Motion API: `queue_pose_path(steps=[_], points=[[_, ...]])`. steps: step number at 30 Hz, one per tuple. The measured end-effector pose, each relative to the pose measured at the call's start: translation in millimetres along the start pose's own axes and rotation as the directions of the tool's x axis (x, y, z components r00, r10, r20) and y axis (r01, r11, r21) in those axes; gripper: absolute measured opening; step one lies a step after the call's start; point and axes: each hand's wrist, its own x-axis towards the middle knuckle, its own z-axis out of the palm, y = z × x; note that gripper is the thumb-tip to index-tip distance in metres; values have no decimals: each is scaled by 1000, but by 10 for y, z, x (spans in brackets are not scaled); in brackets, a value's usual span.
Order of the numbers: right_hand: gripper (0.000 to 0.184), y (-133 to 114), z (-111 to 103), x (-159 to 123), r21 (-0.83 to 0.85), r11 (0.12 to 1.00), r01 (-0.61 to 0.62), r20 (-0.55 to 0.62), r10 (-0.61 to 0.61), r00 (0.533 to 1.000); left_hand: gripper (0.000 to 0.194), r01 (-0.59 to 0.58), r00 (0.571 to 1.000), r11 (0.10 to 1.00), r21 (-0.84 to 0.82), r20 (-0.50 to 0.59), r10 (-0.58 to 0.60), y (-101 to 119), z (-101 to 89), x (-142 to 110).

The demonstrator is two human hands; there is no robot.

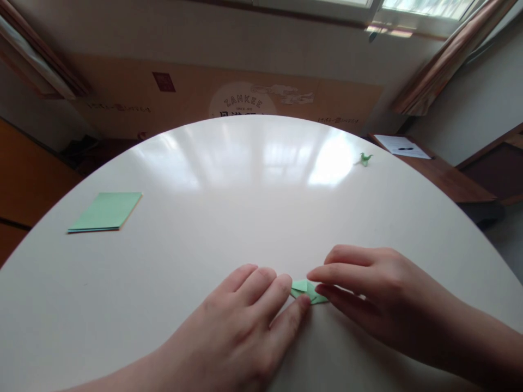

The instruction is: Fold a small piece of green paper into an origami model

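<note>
A small piece of folded light-green origami paper (300,286) lies on the white table near its front, partly covered by my fingers. My left hand (251,313) holds its left side down, thumb tip on the near edge and curled fingers over the left end. From the right, my right hand (368,283) has thumb and forefinger closed around the paper's right part. A raised flap shows between the two hands. The exact folds under my fingertips are hidden.
A stack of square origami paper (106,211), green on top, lies at the left of the round white table (245,223). A small green folded crane (365,159) stands at the far right. Beyond the edge, a brown side table (461,179) bears a white sheet (398,146) and a dark pen (406,148).
</note>
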Motion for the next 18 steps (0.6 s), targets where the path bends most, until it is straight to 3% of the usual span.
queue_pose_path(steps=[9,13,18], points=[[17,-29,45,21,-63,997,41,114,-34,993,31,-62,993,997,-36,-99,58,36,1,-78],[19,-5,38,24,-90,994,66,59,-61,996,30,-88,991,991,-100,-111,77,41,-1,-106],[17,42,86,11,-100,993,55,-17,-57,998,32,-85,996,994,-74,-45,82,-21,-13,-52]])
